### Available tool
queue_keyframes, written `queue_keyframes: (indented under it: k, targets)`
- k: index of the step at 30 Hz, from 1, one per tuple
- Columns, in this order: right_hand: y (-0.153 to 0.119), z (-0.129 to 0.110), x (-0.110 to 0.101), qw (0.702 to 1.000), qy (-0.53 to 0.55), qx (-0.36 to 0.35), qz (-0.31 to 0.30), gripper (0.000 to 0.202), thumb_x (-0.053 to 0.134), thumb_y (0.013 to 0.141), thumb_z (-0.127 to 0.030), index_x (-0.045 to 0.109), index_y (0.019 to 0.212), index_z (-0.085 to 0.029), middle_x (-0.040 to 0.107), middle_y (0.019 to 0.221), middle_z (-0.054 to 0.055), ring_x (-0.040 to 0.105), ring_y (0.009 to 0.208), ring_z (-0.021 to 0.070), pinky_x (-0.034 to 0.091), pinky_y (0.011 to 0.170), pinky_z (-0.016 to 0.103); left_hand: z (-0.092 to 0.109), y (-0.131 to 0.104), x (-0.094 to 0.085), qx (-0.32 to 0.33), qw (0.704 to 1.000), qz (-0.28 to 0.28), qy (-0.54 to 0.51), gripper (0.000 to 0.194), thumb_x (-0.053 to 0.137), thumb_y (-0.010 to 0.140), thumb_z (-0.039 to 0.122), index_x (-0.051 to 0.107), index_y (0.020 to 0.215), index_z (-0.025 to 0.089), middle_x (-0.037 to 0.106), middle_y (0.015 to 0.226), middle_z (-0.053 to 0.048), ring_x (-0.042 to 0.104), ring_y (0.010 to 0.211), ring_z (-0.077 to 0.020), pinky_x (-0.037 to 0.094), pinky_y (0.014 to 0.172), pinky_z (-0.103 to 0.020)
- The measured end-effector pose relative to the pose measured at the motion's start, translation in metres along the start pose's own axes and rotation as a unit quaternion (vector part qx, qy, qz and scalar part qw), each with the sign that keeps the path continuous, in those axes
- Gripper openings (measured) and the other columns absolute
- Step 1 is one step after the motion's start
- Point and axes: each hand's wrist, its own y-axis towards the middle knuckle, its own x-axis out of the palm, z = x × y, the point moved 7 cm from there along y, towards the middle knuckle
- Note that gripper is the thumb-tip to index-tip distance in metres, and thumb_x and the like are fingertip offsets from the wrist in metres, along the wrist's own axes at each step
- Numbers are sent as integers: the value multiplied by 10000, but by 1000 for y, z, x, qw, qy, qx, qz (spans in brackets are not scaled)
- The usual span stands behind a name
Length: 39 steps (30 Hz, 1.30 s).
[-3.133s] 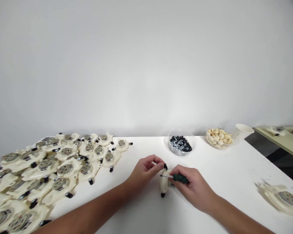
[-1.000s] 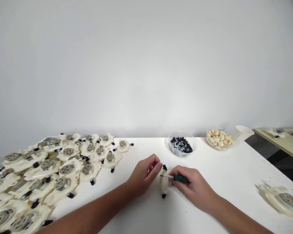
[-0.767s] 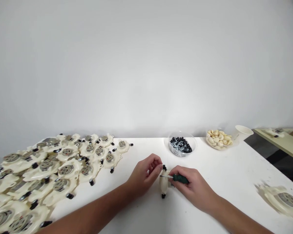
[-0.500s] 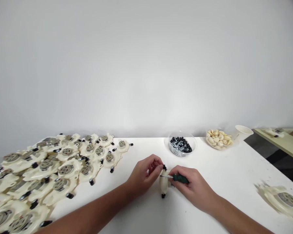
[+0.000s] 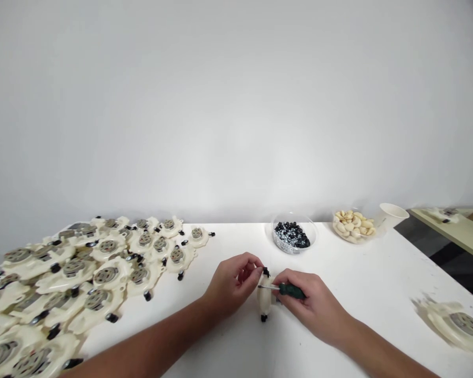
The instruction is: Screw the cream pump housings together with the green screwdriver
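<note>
A cream plastic part with black knobs stands on edge at the middle of the white table. My left hand pinches its top by a black knob. My right hand grips a green-handled screwdriver, whose metal tip points left against the upper part of the piece. Both hands touch the part from either side.
A heap of several similar cream parts with grey centres covers the table's left. At the back stand a clear bowl of black and silver bits, a bowl of cream pieces and a paper cup. One more part lies right.
Hardly anything has moved. My left fingers shifted slightly at the top knob, and the screwdriver stays against the part.
</note>
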Motion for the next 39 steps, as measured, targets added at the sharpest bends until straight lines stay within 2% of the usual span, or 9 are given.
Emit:
queue_keyframes:
  k: [11, 20, 28, 33, 39]
  targets:
    - [0, -3, -1, 1000, -6, -3, 5, 187, 593, 868, -87, 666, 951, -238, 695, 816, -25, 600, 721, 151, 439, 683, 256, 16, -7, -3, 93, 985, 56, 133, 121, 572, 964, 255, 659, 903, 199, 613, 647, 23, 547, 582, -113, 421, 604, -227]
    - [0, -2, -1, 1000, -11, -1, 3, 193, 591, 860, -77, 662, 943, -237, 695, 815, -28, 599, 719, 149, 437, 680, 253, 19, -6, -1, 111, 974, 47, 190, 119, 529, 975, 249, 623, 915, 210, 606, 613, 38, 542, 545, -117, 403, 584, -230]
    - [-1, -2, 0, 1000, -11, -4, 1, 208, 588, 875, -69, 665, 962, -241, 686, 816, -36, 593, 721, 143, 424, 679, 250, 13, -6, 3, 101, 977, 28, 187, 60, 492, 950, 208, 547, 929, 216, 546, 606, 63, 486, 522, -111, 356, 561, -222]
    - [0, -1, 0, 1000, -16, -5, 0, 191, 584, 886, -87, 669, 969, -237, 700, 826, -21, 603, 721, 152, 431, 677, 258, 6, -4, 5, 70, 987, -1, 147, 61, 466, 922, 178, 511, 927, 218, 472, 579, 91, 420, 495, -99, 320, 542, -214]
    - [0, 0, -1, 1000, -11, -2, 2, 191, 592, 893, -94, 674, 976, -246, 694, 825, -31, 597, 721, 147, 429, 679, 252, -6, -4, 9, 29, 993, -29, 107, 64, 455, 945, 190, 510, 955, 221, 462, 594, 99, 403, 510, -96, 313, 554, -215]
